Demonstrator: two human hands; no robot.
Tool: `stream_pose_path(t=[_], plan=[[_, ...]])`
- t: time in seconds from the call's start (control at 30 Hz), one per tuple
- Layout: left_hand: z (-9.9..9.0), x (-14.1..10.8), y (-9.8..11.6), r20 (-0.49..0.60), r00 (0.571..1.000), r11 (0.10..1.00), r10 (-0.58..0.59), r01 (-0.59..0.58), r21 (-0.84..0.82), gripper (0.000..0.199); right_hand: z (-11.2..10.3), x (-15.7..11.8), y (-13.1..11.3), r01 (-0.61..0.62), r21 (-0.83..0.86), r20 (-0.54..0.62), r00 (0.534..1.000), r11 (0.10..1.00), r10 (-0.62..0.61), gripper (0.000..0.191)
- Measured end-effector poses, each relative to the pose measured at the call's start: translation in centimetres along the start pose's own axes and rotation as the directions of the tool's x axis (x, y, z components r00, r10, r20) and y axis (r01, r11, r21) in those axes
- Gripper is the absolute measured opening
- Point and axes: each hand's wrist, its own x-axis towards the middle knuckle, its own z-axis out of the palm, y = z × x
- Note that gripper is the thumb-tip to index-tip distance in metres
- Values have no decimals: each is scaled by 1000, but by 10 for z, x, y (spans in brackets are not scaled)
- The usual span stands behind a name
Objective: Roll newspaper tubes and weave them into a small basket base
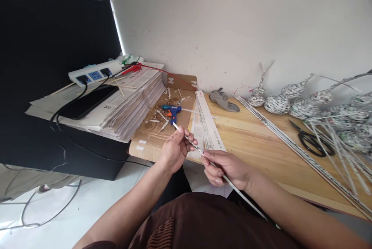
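Observation:
A long, thin rolled newspaper tube (238, 191) runs slantwise between my hands. Near its upper end, my left hand (178, 146) pinches it with thumb and fingers, and the tip sticks out past the thumb. My right hand (225, 167) is closed round the same tube a little lower, with the rest trailing down past my right forearm. Just beyond my left hand lies a blue glue gun (173, 112) on a flattened cardboard sheet (145, 139). Cut newspaper strips (209, 119) lie in front of my right hand.
At left, a tall newspaper stack (136, 105) carries a phone (90, 102), a power strip (95, 74) and a red-handled tool (132, 69). Rightward are a grey glove (223, 100), long paper tubes (279, 134), black scissors (312, 142) and several woven paper gourds (277, 103) along the wall.

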Motion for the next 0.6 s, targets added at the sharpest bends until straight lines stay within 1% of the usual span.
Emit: stream_pose_path(t=[0.03,0.07,0.1,0.13,0.17,0.2,0.23,0.27,0.33,0.37,0.4,0.43,0.47,0.53,0.57,0.6], plan=[[0,0,0,2,1000,1000,3,-3,3,25,1,0,0,-9,-21,-2,1000,1000,9,36],[0,-1,-1,1,1000,1000,7,-7,9,25,3,-1,-1,13,-111,-48,999,994,-19,37],[0,-1,-2,-2,1000,1000,10,-10,16,25,5,-2,-2,55,-251,-119,989,966,-87,38],[-1,-1,-2,-5,1000,1000,11,-11,20,25,6,-3,-2,93,-405,-186,966,909,-182,38],[-1,-1,-3,-5,1000,1000,11,-10,22,25,8,-4,-3,112,-535,-228,936,837,-270,37],[-1,-1,-3,-3,1000,1000,9,-9,22,25,9,-4,-3,112,-609,-245,915,785,-320,37],[-1,-1,-3,1,1000,1000,6,-6,21,24,9,-4,-3,105,-614,-248,915,782,-318,38],[-1,-1,-3,5,1000,1000,3,-3,18,24,9,-3,-3,96,-555,-235,935,826,-266,39],[-1,-1,-3,11,1000,1000,-3,3,11,24,8,-1,-3,49,-337,-150,983,940,-104,41],[0,-1,-2,9,1000,1000,-3,3,9,23,7,0,-3,24,-253,-106,993,967,-53,42],[0,-1,-2,4,1000,1000,0,0,8,23,6,1,-3,22,-233,-95,994,972,-45,43],[0,-1,-2,-1,1000,1000,4,-4,9,23,6,1,-4,43,-285,-122,989,958,-81,42],[1,-1,-2,-6,1000,1000,8,-8,12,23,7,0,-4,75,-387,-175,972,919,-154,41],[1,-1,-2,-12,1000,1000,13,-13,19,24,8,0,-5,119,-582,-260,910,804,-323,38],[2,-2,-2,-10,1000,1000,10,-10,21,24,8,0,-5,124,-609,-270,896,783,-352,37],[2,-2,-2,-6,1000,1000,7,-7,23,25,8,0,-5,124,-572,-260,910,811,-322,38]])
